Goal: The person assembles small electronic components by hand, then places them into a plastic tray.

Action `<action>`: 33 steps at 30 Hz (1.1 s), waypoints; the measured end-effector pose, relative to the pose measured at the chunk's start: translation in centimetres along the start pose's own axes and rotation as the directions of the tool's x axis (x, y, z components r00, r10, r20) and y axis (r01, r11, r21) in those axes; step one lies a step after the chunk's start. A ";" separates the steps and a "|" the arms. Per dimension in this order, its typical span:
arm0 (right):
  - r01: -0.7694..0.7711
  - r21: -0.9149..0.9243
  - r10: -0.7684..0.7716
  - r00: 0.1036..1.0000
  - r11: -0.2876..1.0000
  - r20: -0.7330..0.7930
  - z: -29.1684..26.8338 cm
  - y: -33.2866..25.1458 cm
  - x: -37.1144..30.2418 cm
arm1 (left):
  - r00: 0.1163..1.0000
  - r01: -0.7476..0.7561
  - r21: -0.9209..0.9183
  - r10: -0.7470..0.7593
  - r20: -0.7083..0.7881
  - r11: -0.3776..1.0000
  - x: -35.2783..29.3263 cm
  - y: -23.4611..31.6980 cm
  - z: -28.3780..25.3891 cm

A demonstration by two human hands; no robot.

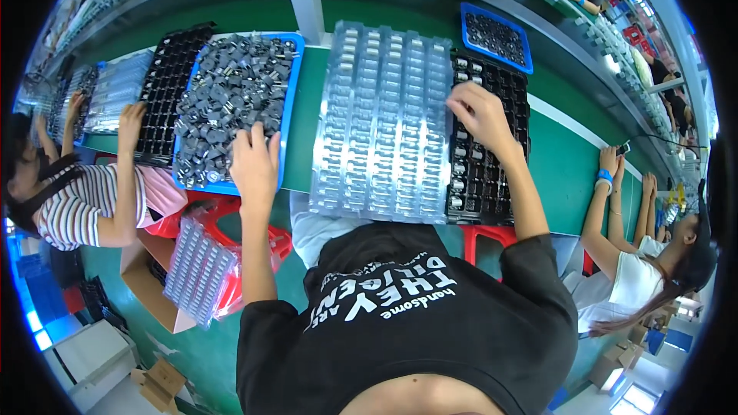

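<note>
My left hand (pixel 255 163) reaches over the near right part of a blue bin (pixel 290 100) heaped with small grey and metal parts (pixel 234 77). Its fingers are apart, with the tips down at the parts. My right hand (pixel 483 115) is closed in a pinch at the right edge of a clear plastic tray (pixel 380 123), above a black tray (pixel 492 161). Anything between those fingertips is too small or hidden to make out. Rows of small silvery pieces show in the clear tray. The black tray has metal pieces in its left column and far end.
A smaller blue bin (pixel 498 37) of dark parts stands beyond the black tray. Another black tray (pixel 171 92) lies left of the large bin. Co-workers sit at both sides. A cardboard box (pixel 146 280) and red stools (pixel 257 250) are below the green bench (pixel 565 173).
</note>
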State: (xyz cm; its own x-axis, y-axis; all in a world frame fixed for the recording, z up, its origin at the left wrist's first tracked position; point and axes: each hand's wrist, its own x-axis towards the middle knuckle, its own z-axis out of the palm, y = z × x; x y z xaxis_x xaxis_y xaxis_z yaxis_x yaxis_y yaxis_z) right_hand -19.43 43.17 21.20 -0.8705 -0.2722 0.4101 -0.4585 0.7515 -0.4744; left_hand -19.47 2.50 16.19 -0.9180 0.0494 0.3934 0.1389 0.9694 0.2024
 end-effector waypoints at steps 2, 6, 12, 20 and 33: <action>0.102 -0.048 -0.102 0.995 0.994 -0.001 1.3 1.8 3.7 | 1.000 0.015 0.022 -0.014 -0.027 1.000 0.0 0.5 -0.2; 0.102 0.023 -0.102 0.995 0.995 0.001 3.5 3.1 9.9 | 0.997 -0.016 -0.018 0.014 -0.076 1.000 0.5 1.0 0.0; 0.162 -0.104 -0.136 0.965 0.981 0.224 5.8 2.7 13.7 | 0.993 0.100 0.040 -0.097 -0.063 0.994 1.3 1.6 0.7; 0.195 -0.170 -0.151 0.958 0.966 0.243 4.6 2.6 13.4 | 0.991 0.010 -0.148 -0.030 -0.131 0.989 1.2 -0.6 0.9; 0.319 -0.253 -0.212 0.903 0.913 0.374 3.9 2.5 14.2 | 0.922 0.193 -0.777 -0.381 -0.065 0.599 2.8 -3.3 -0.1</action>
State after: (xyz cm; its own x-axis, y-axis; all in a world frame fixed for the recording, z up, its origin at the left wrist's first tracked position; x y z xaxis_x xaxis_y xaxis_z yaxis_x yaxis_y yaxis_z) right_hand -33.62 38.86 22.77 -0.7558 -0.6299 0.1791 -0.6513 0.7515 -0.1054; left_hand -22.47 -0.55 16.74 -0.8758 -0.3390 0.3437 0.1945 0.4038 0.8939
